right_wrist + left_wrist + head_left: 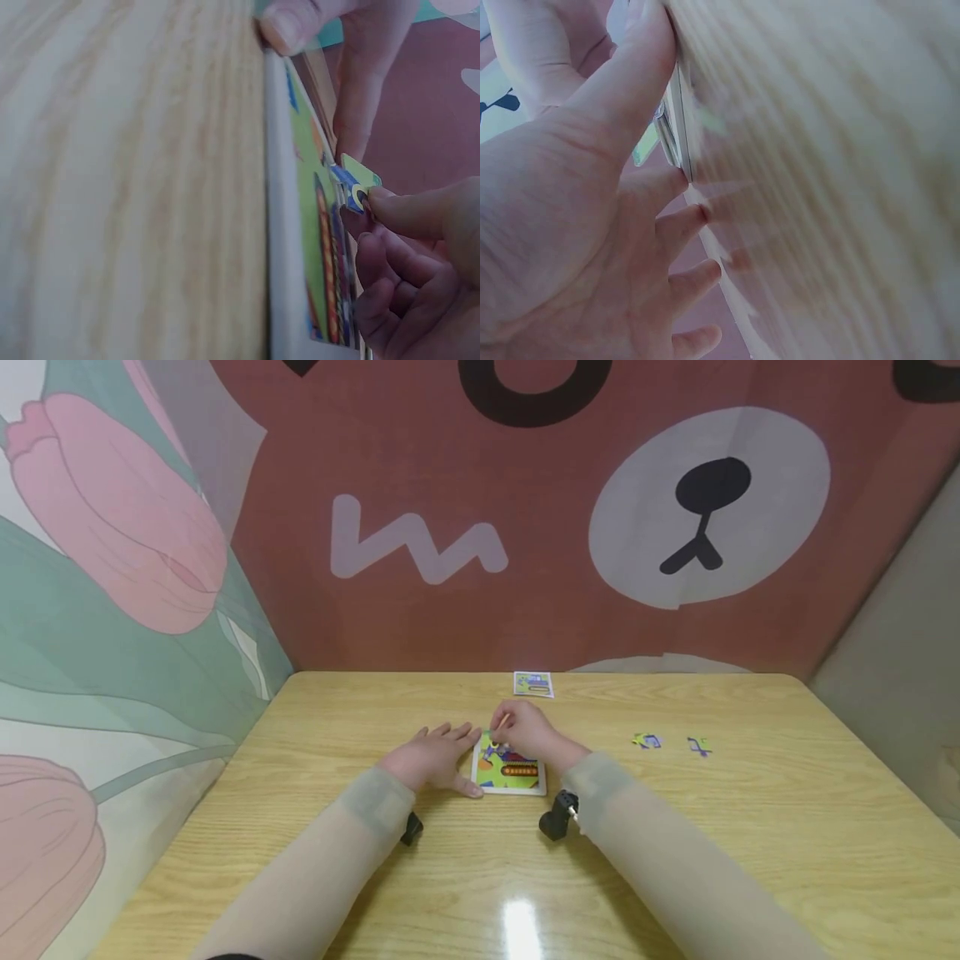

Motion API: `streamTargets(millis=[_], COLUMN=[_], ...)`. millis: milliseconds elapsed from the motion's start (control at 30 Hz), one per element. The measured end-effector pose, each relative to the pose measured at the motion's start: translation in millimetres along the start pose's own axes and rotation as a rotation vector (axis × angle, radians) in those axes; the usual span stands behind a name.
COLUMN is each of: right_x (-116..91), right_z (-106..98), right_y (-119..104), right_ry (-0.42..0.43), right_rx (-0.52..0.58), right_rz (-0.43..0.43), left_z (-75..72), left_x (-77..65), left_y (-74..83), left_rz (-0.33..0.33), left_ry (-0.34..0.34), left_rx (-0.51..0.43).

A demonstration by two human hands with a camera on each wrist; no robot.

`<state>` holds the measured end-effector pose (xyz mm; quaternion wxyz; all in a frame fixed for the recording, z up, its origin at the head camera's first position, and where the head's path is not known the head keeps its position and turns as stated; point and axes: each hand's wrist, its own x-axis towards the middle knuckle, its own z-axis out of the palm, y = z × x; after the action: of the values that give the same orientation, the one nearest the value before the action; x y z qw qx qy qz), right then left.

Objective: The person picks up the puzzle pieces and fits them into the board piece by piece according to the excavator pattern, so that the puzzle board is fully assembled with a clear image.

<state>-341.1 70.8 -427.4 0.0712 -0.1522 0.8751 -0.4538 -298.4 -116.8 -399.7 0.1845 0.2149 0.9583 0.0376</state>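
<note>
A small jigsaw puzzle (pixel 517 782) in a white-bordered tray lies flat on the table, with a colourful vehicle picture on green. My left hand (pixel 429 760) is spread at its left side, thumb by the near-left corner and fingers straight toward the far-left one. Over the puzzle's far part, my right hand (pixel 527 729) pinches a puzzle piece (pixel 360 186) between thumb and fingers. In the right wrist view that piece, green, blue and yellow, is tilted up from the puzzle's surface. The right hand covers part of the picture in the head view.
Loose puzzle pieces (pixel 647 741) lie on the table to the right, with a blue and green piece (pixel 700 746) farther right. A small picture card (pixel 533 684) sits at the table's back edge, before the painted wall (pixel 420 627).
</note>
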Motion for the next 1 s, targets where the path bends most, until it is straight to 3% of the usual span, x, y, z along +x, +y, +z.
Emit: streamTargets(millis=[800,1000], right_x=[-10,-16], right_z=[4,0], right_y=[-10,-9], right_ry=[-0.066,-0.09], right_rx=[-0.467,-0.499], right_rz=[-0.085,-0.108], left_z=[0.7,1.5], left_x=[0.6,0.5], left_y=[-0.7,-1.0], left_rz=[-0.006,-0.001], left_ry=[-0.001,0.005], left_rx=[-0.002,0.006])
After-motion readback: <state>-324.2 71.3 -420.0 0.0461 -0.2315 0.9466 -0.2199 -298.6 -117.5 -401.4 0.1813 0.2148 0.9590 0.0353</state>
